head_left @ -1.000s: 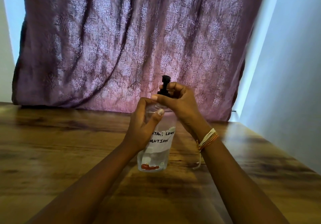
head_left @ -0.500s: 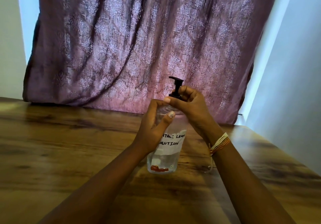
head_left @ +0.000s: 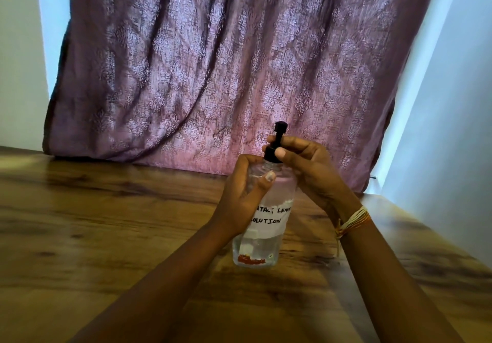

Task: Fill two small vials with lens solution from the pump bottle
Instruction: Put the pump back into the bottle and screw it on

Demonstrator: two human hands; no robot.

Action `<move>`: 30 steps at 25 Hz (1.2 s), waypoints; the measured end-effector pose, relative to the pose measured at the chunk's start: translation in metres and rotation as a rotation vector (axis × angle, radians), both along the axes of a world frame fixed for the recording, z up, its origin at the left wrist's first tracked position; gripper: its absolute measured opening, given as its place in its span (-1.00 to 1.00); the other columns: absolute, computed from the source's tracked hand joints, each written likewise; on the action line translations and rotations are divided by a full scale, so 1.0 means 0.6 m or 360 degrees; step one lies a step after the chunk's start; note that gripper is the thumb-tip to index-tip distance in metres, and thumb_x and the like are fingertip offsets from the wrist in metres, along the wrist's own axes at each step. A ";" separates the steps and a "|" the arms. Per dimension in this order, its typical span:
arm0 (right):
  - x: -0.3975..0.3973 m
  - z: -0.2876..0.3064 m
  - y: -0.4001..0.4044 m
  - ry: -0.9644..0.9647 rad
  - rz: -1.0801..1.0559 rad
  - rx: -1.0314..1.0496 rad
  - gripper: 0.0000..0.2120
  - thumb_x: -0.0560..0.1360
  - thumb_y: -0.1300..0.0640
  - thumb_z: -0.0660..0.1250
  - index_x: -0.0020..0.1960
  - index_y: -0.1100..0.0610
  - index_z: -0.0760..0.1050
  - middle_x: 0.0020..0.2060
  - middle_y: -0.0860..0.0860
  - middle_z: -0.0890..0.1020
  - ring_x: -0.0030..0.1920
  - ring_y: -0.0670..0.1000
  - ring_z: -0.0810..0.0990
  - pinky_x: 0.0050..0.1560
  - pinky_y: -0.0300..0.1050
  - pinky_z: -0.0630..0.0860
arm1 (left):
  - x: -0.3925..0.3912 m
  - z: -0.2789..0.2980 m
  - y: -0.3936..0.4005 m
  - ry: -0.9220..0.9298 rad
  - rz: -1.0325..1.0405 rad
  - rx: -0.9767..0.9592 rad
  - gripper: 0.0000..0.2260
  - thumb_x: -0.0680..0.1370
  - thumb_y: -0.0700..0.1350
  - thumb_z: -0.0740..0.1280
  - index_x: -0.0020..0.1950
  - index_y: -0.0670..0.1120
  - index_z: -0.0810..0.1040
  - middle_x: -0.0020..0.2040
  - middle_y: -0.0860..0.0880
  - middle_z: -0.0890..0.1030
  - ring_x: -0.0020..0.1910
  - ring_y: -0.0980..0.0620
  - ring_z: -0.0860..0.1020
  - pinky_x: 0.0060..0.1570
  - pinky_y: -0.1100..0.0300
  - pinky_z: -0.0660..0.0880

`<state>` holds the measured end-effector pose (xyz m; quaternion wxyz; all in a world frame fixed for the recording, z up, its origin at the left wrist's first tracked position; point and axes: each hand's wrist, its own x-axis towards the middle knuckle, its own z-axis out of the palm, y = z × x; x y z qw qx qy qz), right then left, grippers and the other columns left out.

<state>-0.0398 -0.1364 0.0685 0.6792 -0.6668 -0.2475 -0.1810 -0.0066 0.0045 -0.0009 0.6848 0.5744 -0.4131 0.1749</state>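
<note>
A clear pump bottle with a white hand-lettered "contact lens solution" label stands upright on the wooden table. My left hand is wrapped around the bottle's upper body. My right hand grips the black collar under the black pump head, thumb on the near side. A thread bracelet sits on my right wrist. No vials are in view.
A purple patterned curtain hangs behind the table and reaches its back edge. A pale wall runs along the right side, close to the table's right edge.
The pump head has turned, so its spout points another way. Both hands keep their hold on the bottle. The camera has shifted slightly.
</note>
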 end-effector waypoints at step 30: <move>-0.050 -0.132 -0.015 0.0407 -0.0406 -0.0606 -0.46 0.27 0.19 0.61 0.19 0.12 0.50 0.03 0.05 0.71 0.02 0.03 0.70 0.08 0.07 0.64 | 0.029 0.010 0.034 0.0324 0.0068 0.0205 -0.45 0.52 0.31 0.13 0.35 -0.05 0.32 0.18 -0.09 0.48 0.12 -0.02 0.49 -0.01 0.31 0.52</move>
